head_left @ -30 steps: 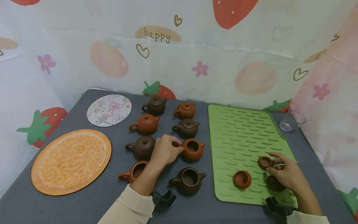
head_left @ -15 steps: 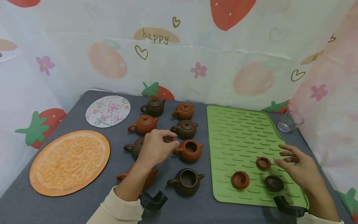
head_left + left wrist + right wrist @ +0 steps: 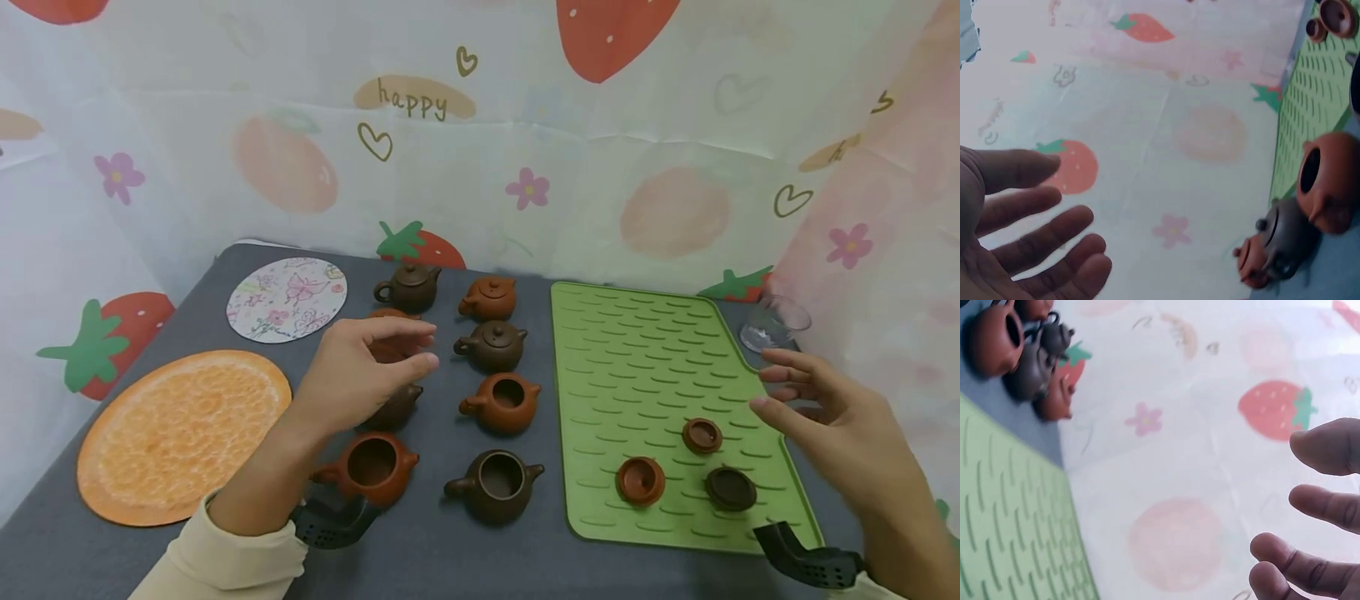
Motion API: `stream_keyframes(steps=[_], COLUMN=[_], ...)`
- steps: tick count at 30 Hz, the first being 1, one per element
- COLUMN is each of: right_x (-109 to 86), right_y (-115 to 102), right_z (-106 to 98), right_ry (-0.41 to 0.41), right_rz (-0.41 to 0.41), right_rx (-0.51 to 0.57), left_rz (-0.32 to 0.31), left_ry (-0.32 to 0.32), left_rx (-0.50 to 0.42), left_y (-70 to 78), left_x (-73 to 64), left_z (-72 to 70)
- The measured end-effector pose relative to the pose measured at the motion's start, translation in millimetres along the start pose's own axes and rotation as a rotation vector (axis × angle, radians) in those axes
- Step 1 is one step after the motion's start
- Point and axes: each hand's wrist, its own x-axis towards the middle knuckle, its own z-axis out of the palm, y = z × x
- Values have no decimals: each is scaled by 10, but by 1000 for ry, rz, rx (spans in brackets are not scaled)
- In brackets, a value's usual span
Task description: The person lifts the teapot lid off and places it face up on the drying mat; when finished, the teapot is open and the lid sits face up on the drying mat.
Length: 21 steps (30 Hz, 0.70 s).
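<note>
My left hand point(image 3: 348, 375) hovers with loosely extended fingers over the left row of teapots, holding nothing. It partly covers a dark teapot point(image 3: 397, 410) and an orange-brown one behind. Lidless pots stand near the front: a reddish one point(image 3: 403, 482), a dark one point(image 3: 501, 504) and an orange-brown one point(image 3: 517, 421). Beyond the mat's right edge my right hand point(image 3: 840, 425) is raised, fingers spread and holding nothing. Left of it, a small reddish lid point(image 3: 702, 436), a larger reddish lid point(image 3: 641, 482) and a dark lid point(image 3: 731, 489) lie on the green mat point(image 3: 637, 375).
Lidded teapots stand behind: two dark ones point(image 3: 408, 289) point(image 3: 497, 348) and an orange-brown one point(image 3: 489, 298). A round orange mat point(image 3: 187, 433) and a patterned white disc point(image 3: 287, 300) lie at left. A clear glass cup point(image 3: 772, 325) sits at the far right.
My right hand has let go of the small reddish lid and moved right and up off the mat. The left hand has lifted away leftward from the orange-brown lidless teapot.
</note>
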Motion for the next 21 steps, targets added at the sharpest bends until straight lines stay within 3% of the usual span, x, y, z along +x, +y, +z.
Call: stream_keyframes(steps=[4,11,17,21], right_x=[11,48,97,131], right_y=[-139,-411,-628,-749], right_z=[-36,-97,-105,-95], right_ry=[18,24,10,-18], right_rz=[-66,-128,-183,-248], right_rx=[16,80,126,216], left_rz=[36,180,202,188], left_ry=[21,86,59,37], left_rx=[-40,-70,-216,-248], left_y=[-26,-125,-313,-466], left_x=[-40,-113,-174,-202], left_z=[-122,-345,-517,-592])
